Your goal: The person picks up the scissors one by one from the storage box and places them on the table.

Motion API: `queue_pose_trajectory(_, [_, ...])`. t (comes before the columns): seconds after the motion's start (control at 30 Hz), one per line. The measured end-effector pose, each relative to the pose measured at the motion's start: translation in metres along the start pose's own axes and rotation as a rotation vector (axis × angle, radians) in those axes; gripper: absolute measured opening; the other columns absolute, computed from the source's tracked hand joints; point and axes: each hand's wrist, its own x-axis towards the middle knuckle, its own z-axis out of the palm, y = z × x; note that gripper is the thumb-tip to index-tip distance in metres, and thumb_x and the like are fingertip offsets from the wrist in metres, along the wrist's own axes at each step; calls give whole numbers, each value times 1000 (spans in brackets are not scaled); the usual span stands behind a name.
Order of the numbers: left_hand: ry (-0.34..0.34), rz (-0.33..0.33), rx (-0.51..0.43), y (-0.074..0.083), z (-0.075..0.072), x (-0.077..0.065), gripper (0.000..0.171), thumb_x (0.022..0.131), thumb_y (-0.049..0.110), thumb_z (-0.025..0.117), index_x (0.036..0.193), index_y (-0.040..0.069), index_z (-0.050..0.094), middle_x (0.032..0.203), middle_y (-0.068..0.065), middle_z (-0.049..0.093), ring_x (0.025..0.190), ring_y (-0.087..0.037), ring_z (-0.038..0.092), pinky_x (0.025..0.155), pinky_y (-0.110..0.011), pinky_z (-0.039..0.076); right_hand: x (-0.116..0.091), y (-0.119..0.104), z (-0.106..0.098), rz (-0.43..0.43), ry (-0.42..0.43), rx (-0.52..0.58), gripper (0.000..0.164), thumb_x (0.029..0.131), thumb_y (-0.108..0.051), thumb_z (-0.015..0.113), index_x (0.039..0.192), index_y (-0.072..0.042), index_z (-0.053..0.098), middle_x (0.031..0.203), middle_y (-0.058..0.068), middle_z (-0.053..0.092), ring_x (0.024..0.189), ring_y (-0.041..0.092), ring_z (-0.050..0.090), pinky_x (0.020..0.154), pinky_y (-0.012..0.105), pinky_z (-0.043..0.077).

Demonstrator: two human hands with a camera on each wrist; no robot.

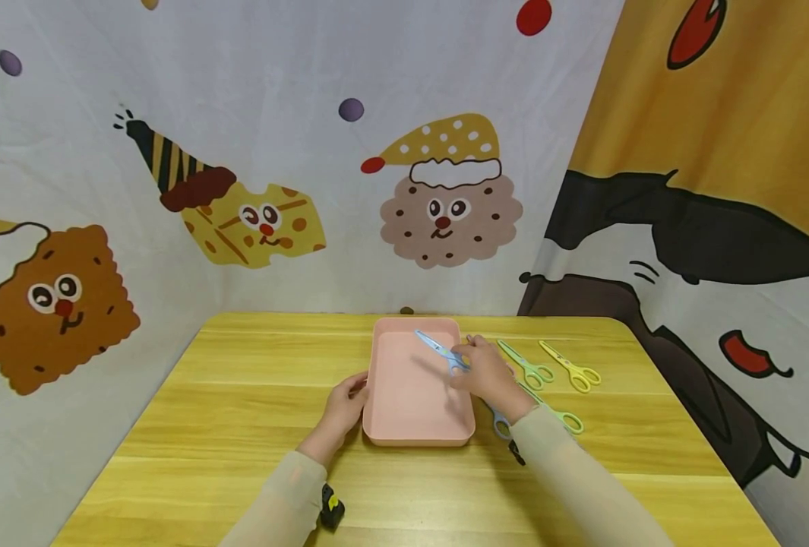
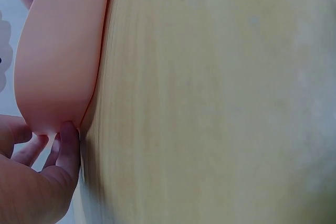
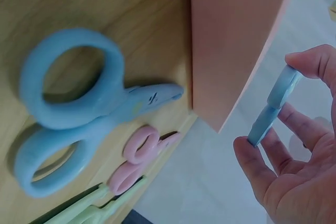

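Note:
A shallow pink tray (image 1: 418,437) sits on the wooden table. My left hand (image 1: 342,410) holds its left side, the fingertips (image 2: 68,148) against the outer wall in the left wrist view. Over the tray's right part, my right hand (image 1: 486,374) pinches light blue scissors (image 1: 438,346) by the handle loops, blades pointing away to the left. Beside the tray on the table lie another pair of blue scissors (image 3: 100,116) and pink scissors (image 3: 139,158), both seen in the right wrist view. My right hand and forearm partly cover these in the head view.
Green scissors (image 1: 534,374) and yellow scissors (image 1: 575,372) lie at the back right. A second green pair (image 1: 568,420) is partly under the right forearm. A patterned curtain (image 1: 295,114) hangs behind the table (image 1: 240,410).

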Motion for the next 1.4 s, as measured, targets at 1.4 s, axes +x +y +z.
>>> queue_pose_trajectory(1.4, [-4,-14,-6,0,-1,0,36,96,7,52,131,0,54,122,-21,58,112,-32,56,95,-43,49,-36,70,-24,70,114,-47,59,68,-30,79,120,-5,64,104,17,54,85,27,48,64,31,41])
